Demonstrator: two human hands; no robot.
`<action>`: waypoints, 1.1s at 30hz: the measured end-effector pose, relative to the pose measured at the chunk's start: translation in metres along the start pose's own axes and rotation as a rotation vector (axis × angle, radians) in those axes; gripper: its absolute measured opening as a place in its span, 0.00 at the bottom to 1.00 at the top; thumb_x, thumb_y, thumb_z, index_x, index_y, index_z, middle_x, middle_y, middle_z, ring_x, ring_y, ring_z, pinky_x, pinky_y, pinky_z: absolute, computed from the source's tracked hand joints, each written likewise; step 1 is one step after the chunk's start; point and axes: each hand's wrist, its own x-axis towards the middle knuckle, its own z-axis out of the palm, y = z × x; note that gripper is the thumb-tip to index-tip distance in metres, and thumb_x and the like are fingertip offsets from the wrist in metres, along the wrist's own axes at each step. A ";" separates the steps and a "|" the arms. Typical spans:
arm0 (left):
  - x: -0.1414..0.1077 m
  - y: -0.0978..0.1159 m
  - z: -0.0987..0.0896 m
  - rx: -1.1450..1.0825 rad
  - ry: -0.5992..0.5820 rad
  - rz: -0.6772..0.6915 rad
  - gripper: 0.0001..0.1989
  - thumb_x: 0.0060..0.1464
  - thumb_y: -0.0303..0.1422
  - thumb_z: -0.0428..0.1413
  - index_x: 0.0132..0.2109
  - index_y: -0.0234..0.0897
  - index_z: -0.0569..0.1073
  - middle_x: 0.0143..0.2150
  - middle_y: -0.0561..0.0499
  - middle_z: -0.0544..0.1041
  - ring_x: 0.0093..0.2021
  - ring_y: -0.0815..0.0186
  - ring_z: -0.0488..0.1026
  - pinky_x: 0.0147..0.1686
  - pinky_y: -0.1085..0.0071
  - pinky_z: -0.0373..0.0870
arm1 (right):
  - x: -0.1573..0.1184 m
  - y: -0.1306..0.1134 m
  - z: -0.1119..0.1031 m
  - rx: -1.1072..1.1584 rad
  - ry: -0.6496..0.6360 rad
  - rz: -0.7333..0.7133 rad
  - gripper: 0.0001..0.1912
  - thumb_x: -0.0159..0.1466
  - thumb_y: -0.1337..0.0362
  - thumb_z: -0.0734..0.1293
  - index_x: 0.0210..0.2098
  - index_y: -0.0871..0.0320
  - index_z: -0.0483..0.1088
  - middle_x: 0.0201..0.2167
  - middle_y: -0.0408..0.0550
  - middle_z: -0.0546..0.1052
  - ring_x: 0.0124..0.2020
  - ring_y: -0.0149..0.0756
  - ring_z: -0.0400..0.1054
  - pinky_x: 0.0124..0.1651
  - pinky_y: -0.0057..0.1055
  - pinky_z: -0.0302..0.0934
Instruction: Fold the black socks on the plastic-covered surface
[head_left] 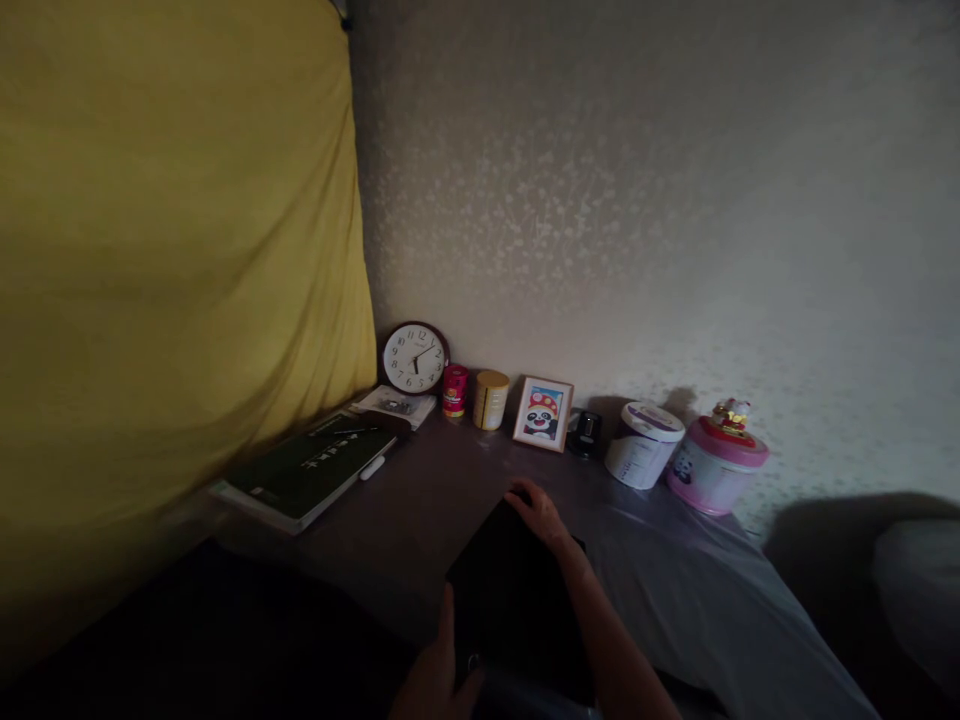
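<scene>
A black, flat, roughly rectangular thing (514,600) lies tilted in front of me at the near part of the table. It is too dark to tell its exact kind; a small ring shows near its lower left. My right hand (537,514) reaches across it, fingers curled over its far corner. At its left edge is my left hand (439,670), with the index finger along the side and the thumb near the ring. The lower part of that hand fades into shadow.
Along the wall stand a clock (415,358), a red can (454,391), a yellow can (491,401), a framed panda picture (543,414), a small black object (585,434), a white tub (645,446) and a pink tub (716,466). Left lies a green-covered book (307,472) beside a yellow curtain (180,230).
</scene>
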 end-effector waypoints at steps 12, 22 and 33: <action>-0.009 0.032 0.002 0.337 -0.047 -0.100 0.37 0.51 0.26 0.44 0.64 0.38 0.34 0.62 0.41 0.58 0.48 0.59 0.72 0.45 0.68 0.65 | 0.002 -0.015 -0.018 0.563 -0.045 0.170 0.17 0.52 0.48 0.66 0.26 0.57 0.70 0.22 0.39 0.70 0.24 0.29 0.62 0.28 0.26 0.54; -0.007 0.036 0.015 0.551 -0.050 -0.199 0.32 0.53 0.26 0.40 0.64 0.39 0.42 0.61 0.39 0.60 0.43 0.58 0.74 0.38 0.69 0.67 | 0.013 0.016 -0.004 0.094 -0.210 0.176 0.10 0.52 0.57 0.65 0.25 0.57 0.75 0.26 0.43 0.77 0.31 0.35 0.68 0.36 0.30 0.59; -0.002 0.024 -0.007 0.120 0.234 0.022 0.31 0.52 0.46 0.46 0.57 0.29 0.56 0.58 0.37 0.62 0.58 0.59 0.62 0.54 0.67 0.58 | 0.004 0.018 -0.002 0.002 -0.175 0.173 0.11 0.54 0.57 0.64 0.28 0.56 0.75 0.30 0.46 0.78 0.34 0.36 0.69 0.39 0.30 0.59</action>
